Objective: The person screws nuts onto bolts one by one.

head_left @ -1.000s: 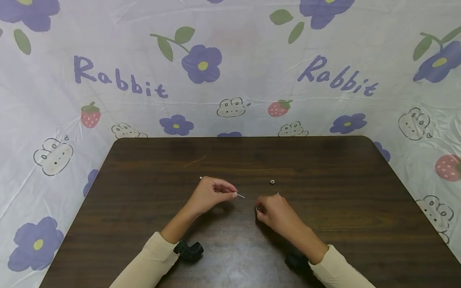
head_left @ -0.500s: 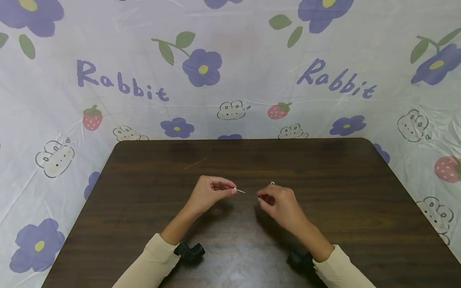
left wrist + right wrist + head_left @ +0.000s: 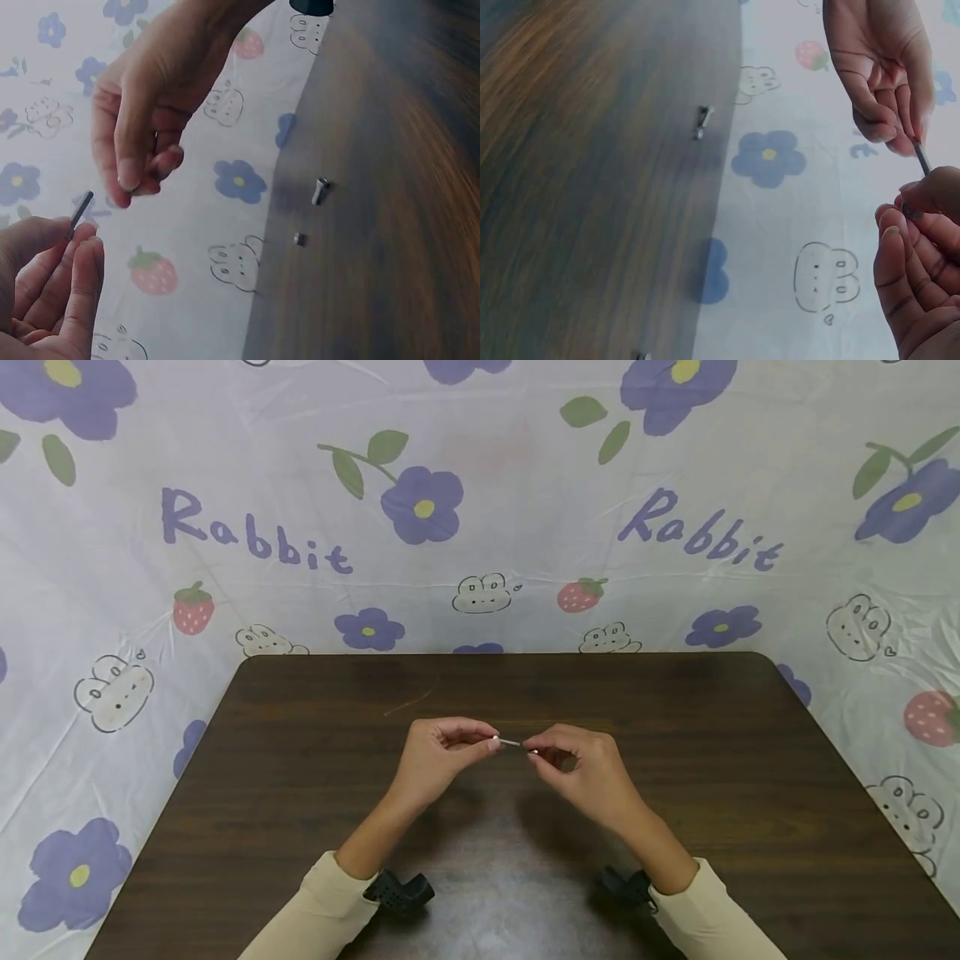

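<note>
In the head view, my left hand (image 3: pixel 442 752) pinches a slim metal bolt (image 3: pixel 509 742) between thumb and fingertips, its shank pointing right. The left wrist view shows the bare shank of the bolt (image 3: pixel 82 211) sticking out past the fingers; its head is hidden. Facing it, my right hand (image 3: pixel 585 768) pinches a small dark round metal nut (image 3: pixel 911 211), mostly covered by the fingertips. The shank's free end comes right up to the right fingertips in the head view.
On the dark wooden table (image 3: pixel 480 843) lie another bolt (image 3: pixel 320 191) and a small nut (image 3: pixel 299 239), both seen in the left wrist view. A patterned cloth (image 3: pixel 495 527) hangs behind the table's far edge. Black wrist cameras (image 3: pixel 401 891) sit by the sleeves.
My right hand has risen from near the tabletop and moved up toward the left hand. The left hand has lifted slightly with the bolt, and the gap between the hands has narrowed.
</note>
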A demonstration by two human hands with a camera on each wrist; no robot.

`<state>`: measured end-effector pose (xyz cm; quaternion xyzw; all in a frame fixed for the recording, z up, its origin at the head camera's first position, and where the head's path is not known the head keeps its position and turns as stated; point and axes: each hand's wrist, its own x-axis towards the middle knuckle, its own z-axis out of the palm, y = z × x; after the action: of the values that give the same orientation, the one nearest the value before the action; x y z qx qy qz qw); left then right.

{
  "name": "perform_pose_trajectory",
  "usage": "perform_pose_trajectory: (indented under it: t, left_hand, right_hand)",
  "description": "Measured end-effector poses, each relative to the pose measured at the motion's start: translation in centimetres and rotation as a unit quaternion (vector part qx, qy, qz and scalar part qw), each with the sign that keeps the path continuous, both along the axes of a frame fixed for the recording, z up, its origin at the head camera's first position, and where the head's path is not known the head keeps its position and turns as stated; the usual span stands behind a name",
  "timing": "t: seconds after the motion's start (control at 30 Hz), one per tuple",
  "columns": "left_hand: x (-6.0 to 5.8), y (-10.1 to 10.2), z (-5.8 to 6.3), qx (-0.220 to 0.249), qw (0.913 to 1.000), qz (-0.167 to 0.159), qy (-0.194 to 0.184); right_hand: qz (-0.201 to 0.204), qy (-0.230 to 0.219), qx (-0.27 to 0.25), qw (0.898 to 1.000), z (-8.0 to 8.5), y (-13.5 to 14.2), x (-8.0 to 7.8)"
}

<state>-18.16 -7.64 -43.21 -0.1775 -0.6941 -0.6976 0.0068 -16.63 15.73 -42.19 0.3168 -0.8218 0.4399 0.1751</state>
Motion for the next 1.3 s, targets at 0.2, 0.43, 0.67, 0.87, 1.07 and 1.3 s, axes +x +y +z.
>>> perform_pose_trajectory:
  t: [0.2,0.43,0.67,0.87,1.07,1.3]
  left_hand:
    - [0.7,0.7,0.7,0.008,1.0000,0.002,-0.002]
    - [1.0,0.8,1.0,-0.005,0.9996,0.019,0.022]
    - [1.3,0.6,1.7,-0.017,0.9986,0.027,0.042]
    - [1.5,0.5,3.2,-0.004,0.9981,0.028,0.054]
    - [1.5,0.5,4.7,0.006,0.9958,0.030,0.086]
    - [1.3,0.4,5.5,0.018,0.9928,0.041,0.111]
  right_hand:
    - [0.004,0.007,-0.025,1.000,0.3,-0.4,0.1]
    - [0.010,0.016,-0.036,0.999,0.6,-0.8,0.1]
    - [0.028,-0.004,-0.046,0.999,1.3,-1.0,0.3]
    - [0.020,-0.032,-0.128,0.991,2.4,-1.5,0.6]
    - [0.008,-0.008,-0.186,0.982,3.5,-1.9,0.8]
    - [0.017,0.010,-0.217,0.976,4.4,-2.3,0.6]
